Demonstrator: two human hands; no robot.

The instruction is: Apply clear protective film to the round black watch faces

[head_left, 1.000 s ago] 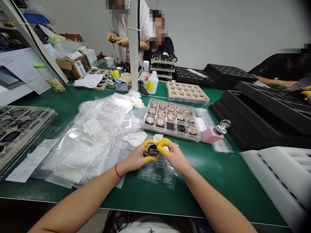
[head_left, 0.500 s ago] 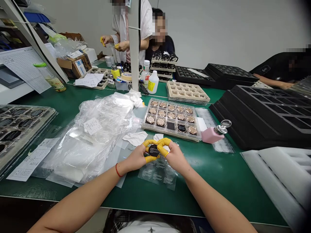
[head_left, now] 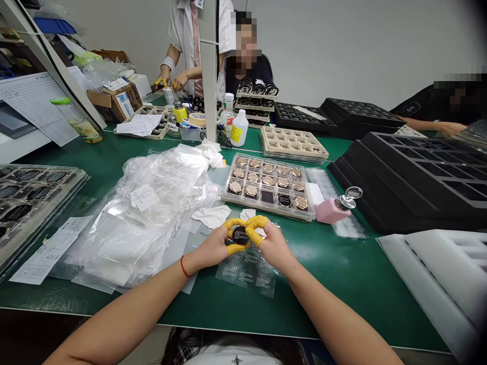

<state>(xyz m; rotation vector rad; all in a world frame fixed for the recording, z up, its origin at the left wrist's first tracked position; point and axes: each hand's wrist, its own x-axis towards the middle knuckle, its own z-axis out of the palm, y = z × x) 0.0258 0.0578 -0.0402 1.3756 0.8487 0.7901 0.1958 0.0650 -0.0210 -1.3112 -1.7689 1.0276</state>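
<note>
A round black disc [head_left: 240,235] with fine white print on its face is held between my two hands, above the table's front part. My left hand [head_left: 217,245], with yellow finger cots, grips its left side and lower edge. My right hand [head_left: 271,243], also in yellow finger cots, pinches it from the right, fingertips at the face. Beneath lies a clear sheet [head_left: 247,276] with white printed text. Just beyond my hands stands a tray [head_left: 269,210] of gold-coloured round pieces; one pocket shows bare black and another holds a black printed disc [head_left: 284,200].
Crumpled plastic bags [head_left: 144,218] lie left of my hands. A pink pump bottle [head_left: 332,210] stands right of the tray, near black foam trays [head_left: 411,192] and white foam [head_left: 426,268]. Another tray [head_left: 41,203] sits far left. Two white-capped bottles stand behind; co-workers are across the table.
My hands and the black disc stay almost still. Across the table, the standing co-worker's hands have moved down toward the tabletop.
</note>
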